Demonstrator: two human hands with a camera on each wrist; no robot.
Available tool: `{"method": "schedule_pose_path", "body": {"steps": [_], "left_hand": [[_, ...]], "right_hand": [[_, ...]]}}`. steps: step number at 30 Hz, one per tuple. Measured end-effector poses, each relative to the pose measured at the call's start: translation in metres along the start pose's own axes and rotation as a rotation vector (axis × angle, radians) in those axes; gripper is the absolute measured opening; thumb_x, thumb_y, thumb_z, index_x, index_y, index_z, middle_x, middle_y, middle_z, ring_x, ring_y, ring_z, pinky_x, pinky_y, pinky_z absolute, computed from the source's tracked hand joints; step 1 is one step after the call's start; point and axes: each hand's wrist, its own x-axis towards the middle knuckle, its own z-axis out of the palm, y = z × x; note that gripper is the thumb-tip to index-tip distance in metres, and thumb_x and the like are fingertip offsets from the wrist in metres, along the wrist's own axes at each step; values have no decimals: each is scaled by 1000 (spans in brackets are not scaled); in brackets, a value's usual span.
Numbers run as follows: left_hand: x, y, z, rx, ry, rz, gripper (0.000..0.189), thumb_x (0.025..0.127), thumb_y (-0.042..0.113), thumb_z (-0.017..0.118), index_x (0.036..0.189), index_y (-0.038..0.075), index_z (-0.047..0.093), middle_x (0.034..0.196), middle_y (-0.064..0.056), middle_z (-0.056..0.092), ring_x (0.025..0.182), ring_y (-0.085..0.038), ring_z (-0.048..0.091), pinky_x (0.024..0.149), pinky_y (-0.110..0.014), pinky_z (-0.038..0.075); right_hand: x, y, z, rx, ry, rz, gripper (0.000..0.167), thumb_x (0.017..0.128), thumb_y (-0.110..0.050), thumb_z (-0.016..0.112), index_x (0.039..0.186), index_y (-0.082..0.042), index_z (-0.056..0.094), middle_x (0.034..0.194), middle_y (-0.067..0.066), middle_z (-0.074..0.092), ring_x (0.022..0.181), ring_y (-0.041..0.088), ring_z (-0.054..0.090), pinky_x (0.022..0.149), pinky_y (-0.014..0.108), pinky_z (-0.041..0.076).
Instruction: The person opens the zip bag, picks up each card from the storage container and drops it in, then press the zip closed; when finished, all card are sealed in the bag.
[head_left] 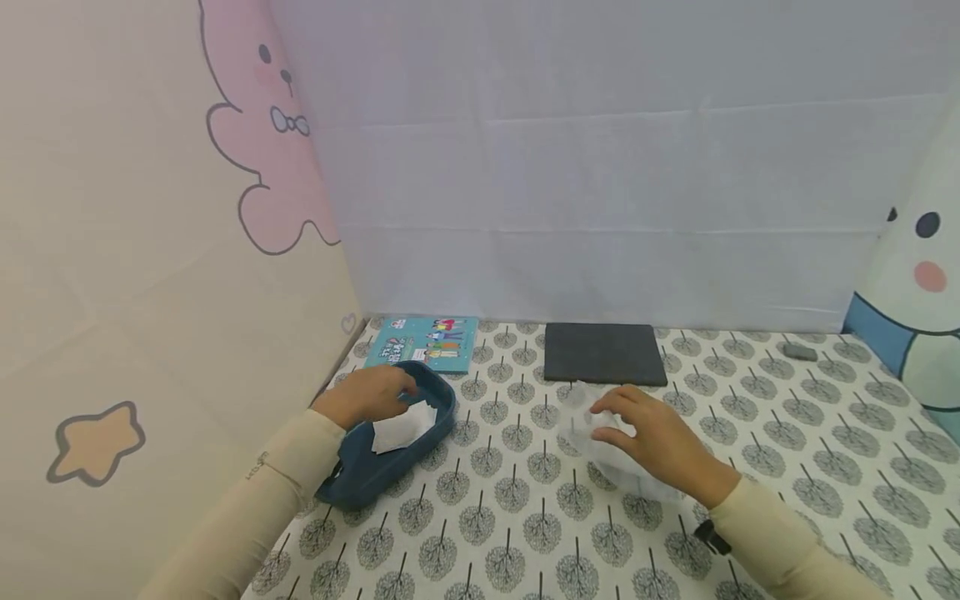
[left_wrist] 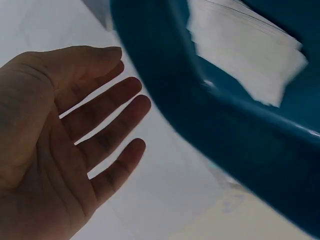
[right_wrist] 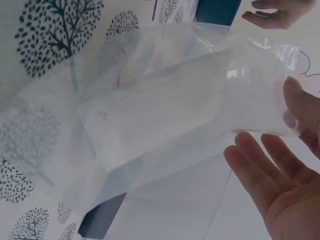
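Note:
My left hand (head_left: 372, 392) is over the near left side of a dark blue tray (head_left: 442, 417), its fingers loosely bent and holding nothing. In the left wrist view the fingertips stand beside the tray's rim (left_wrist: 165, 95). White paper sheets (head_left: 405, 427) with uneven edges lie in the tray. My right hand (head_left: 656, 437) pinches the edge of a clear plastic bag (head_left: 577, 421) between thumb and finger; one fingertip shows through the film. A flat white rectangular piece (right_wrist: 160, 112) shows through the bag in the right wrist view.
A blue illustrated book (head_left: 423, 343) lies behind the tray. Further right, a black flat board (head_left: 603, 354) rests near the back wall. One small grey object (head_left: 799, 352) sits at the back right on the tree-print tablecloth (head_left: 540, 533). Fabric walls border the table's left and back.

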Motion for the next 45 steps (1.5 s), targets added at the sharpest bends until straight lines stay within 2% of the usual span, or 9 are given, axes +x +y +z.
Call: {"method": "schedule_pose_path", "body": {"steps": [4,7,13,18,25,29,32,37,45], "left_hand": [[3,-20,18,-49,-118,-24,32,95,12,68,125,1,68,123,-12,67,111,-33,64,88,-48,54],[5,-28,29,-76,-161,-42,33,93,9,70,125,-1,67,124,-15,65,114,-36,62,91,-49,53],[8,-33,46,-73,-159,-133,50,85,7,79,132,4,63,135,-19,57,124,-39,54,96,-54,48],[13,-35,58,-27,-159,-165,72,75,25,90,137,6,60,130,-16,56,113,-34,58,92,-53,50],[21,-35,55,-43,-164,-135,71,80,33,86,133,-7,59,130,-22,60,120,-39,57,100,-54,46],[22,-24,49,-44,-166,-152,51,78,36,87,106,-2,70,101,-13,68,93,-29,66,86,-49,53],[23,-14,49,-12,-181,-159,34,78,33,86,84,5,68,80,-5,63,71,-20,60,72,-45,54],[25,-10,56,38,-168,-186,28,78,27,87,81,5,70,84,-7,64,72,-21,61,68,-44,54],[21,-28,59,62,-108,-194,42,71,35,91,93,5,71,97,-11,65,83,-27,64,74,-48,55]], "right_hand": [[-3,1,1,67,-31,27,31,78,-6,84,103,-13,67,108,2,67,88,20,70,71,32,58],[-5,1,1,132,-78,70,29,81,-3,82,101,-14,64,103,-2,67,89,19,70,72,28,58],[-9,1,-1,271,-127,155,41,76,1,82,112,-9,65,104,-1,66,95,25,70,78,28,57],[-12,1,-1,292,-150,197,42,79,1,80,117,-7,65,108,6,68,98,28,70,80,27,57],[-13,0,-3,238,-134,223,45,79,-2,81,121,-3,66,110,7,68,101,27,68,79,24,56],[-14,1,-6,150,-105,223,53,78,-8,83,128,-1,64,109,3,70,97,25,69,77,26,57],[-15,2,-7,103,-86,216,58,77,-9,85,130,0,63,107,2,71,94,23,70,75,28,58],[-15,5,-7,126,-86,208,48,77,-7,85,121,-5,67,114,8,71,99,26,69,76,30,58],[-7,6,-6,142,-100,190,39,78,-8,84,115,-10,69,115,7,71,102,28,69,77,29,58]]}}
